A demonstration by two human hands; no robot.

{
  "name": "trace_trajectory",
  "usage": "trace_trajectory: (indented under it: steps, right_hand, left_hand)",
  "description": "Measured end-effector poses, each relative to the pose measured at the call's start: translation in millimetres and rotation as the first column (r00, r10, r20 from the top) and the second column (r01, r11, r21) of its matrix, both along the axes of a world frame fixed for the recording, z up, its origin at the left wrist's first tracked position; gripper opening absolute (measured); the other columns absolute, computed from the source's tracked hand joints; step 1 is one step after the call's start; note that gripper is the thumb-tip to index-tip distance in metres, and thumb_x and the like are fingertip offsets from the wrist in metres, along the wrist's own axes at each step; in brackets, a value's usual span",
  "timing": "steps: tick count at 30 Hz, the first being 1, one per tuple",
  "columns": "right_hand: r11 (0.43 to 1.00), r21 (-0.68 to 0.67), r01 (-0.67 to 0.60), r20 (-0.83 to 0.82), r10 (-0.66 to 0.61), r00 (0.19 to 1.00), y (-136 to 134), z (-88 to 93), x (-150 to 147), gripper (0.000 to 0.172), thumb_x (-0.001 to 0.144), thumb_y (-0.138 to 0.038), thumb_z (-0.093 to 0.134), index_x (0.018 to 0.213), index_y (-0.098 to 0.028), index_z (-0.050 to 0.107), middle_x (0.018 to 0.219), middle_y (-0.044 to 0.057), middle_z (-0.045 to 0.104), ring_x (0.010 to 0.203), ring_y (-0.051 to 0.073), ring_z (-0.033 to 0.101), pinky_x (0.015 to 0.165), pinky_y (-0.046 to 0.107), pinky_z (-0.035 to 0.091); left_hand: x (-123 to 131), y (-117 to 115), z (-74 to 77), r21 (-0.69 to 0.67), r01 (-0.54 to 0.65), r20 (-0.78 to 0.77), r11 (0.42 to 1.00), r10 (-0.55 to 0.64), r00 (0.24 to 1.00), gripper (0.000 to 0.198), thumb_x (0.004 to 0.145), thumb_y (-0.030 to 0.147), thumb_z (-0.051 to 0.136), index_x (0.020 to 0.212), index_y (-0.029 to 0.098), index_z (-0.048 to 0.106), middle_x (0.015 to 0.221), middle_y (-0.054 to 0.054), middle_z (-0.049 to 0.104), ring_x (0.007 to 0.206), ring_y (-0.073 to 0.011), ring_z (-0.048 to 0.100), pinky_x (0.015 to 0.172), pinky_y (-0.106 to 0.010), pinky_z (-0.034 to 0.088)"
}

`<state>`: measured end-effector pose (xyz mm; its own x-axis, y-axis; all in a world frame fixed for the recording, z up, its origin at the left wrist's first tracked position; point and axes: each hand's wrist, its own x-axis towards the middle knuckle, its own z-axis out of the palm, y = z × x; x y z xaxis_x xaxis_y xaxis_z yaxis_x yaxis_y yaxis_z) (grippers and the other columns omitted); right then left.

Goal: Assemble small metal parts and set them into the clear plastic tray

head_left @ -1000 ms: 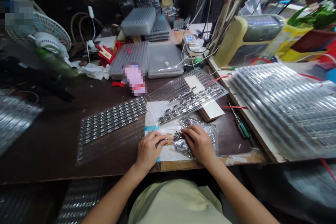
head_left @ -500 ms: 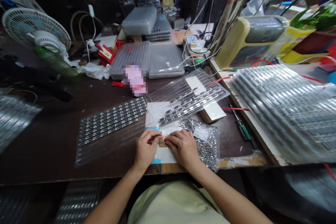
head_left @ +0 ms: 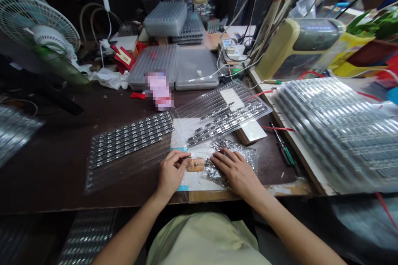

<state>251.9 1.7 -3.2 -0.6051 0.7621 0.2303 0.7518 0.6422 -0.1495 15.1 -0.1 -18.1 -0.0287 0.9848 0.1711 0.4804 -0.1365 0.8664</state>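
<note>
left hand (head_left: 170,174) curled (grip unclear), beside block (head_left: 195,165) | right hand (head_left: 238,169) spread atop parts bag (head_left: 249,155)

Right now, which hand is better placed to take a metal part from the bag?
Probably the right hand: its fingers are at the bag, while the left hand is beside the brown block.

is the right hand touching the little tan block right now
Apart. The head view shows it: a small gap lies between the right hand's fingertips and the right edge of the tan block.
</note>
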Motion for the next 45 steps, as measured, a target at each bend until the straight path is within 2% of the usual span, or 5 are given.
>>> trace_trajectory:
  steps: [9, 18, 31, 39, 45]
  right_hand:
    - [0.986, 0.034, 0.164, -0.159, -0.157, 0.975, 6, -11.6, -15, 0.017, 0.093, -0.022, 0.048, 0.093, -0.020, 0.064, 0.088, 0.005, 0.066, 0.084, 0.019, 0.052, 0.075, 0.033, 0.041]
    - [0.974, -0.002, 0.226, -0.336, -0.214, 0.917, 6, -7.8, -15, 0.015, 0.093, -0.020, 0.047, 0.094, -0.019, 0.062, 0.090, 0.006, 0.064, 0.087, 0.020, 0.052, 0.077, 0.035, 0.042]
    - [0.979, -0.015, 0.204, -0.387, -0.194, 0.901, 7, -9.7, -13, 0.018, 0.093, -0.019, 0.046, 0.099, -0.019, 0.063, 0.093, 0.007, 0.065, 0.085, 0.020, 0.053, 0.077, 0.034, 0.045]
    - [0.978, -0.151, 0.147, -0.489, -0.203, 0.848, -3, -0.3, -37, 0.013, 0.091, -0.026, 0.053, 0.088, -0.022, 0.065, 0.082, 0.003, 0.068, 0.077, 0.016, 0.058, 0.070, 0.029, 0.044]
    - [0.968, -0.142, 0.207, -0.419, -0.248, 0.874, -2, -7.9, -66, 0.008, 0.083, -0.033, 0.066, 0.080, -0.027, 0.070, 0.080, -0.001, 0.069, 0.076, 0.016, 0.054, 0.069, 0.031, 0.033]
  left_hand:
    - [7, 8, 15.0, 0.015, 0.047, -0.062, 0.999, -0.046, 0.997, 0.013, 0.083, 0.024, 0.061, 0.087, 0.018, 0.072, 0.087, -0.004, 0.067, 0.072, -0.0132, 0.062, 0.058, -0.021, 0.047]
    - [26, -1, 9.9, 0.116, 0.254, -0.316, 0.960, -0.207, 0.926, 0.014, 0.083, 0.023, 0.064, 0.094, 0.024, 0.071, 0.084, -0.003, 0.067, 0.081, -0.0163, 0.061, 0.074, -0.028, 0.049]
    - [27, -3, 9.8, 0.122, 0.261, -0.235, 0.958, -0.227, 0.945, 0.010, 0.081, 0.020, 0.066, 0.087, 0.023, 0.073, 0.083, -0.003, 0.069, 0.080, -0.0163, 0.063, 0.074, -0.029, 0.050]
    - [-36, 59, 25.4, 0.218, -0.118, -0.432, 0.969, 0.204, 0.879, 0.008, 0.080, 0.028, 0.066, 0.084, 0.023, 0.071, 0.089, -0.003, 0.069, 0.089, -0.0217, 0.059, 0.083, -0.037, 0.043]
    - [-66, 71, 15.2, 0.230, -0.150, -0.586, 0.962, 0.260, 0.767, 0.009, 0.080, 0.031, 0.065, 0.081, 0.026, 0.073, 0.097, -0.003, 0.065, 0.095, -0.0246, 0.056, 0.085, -0.041, 0.036]
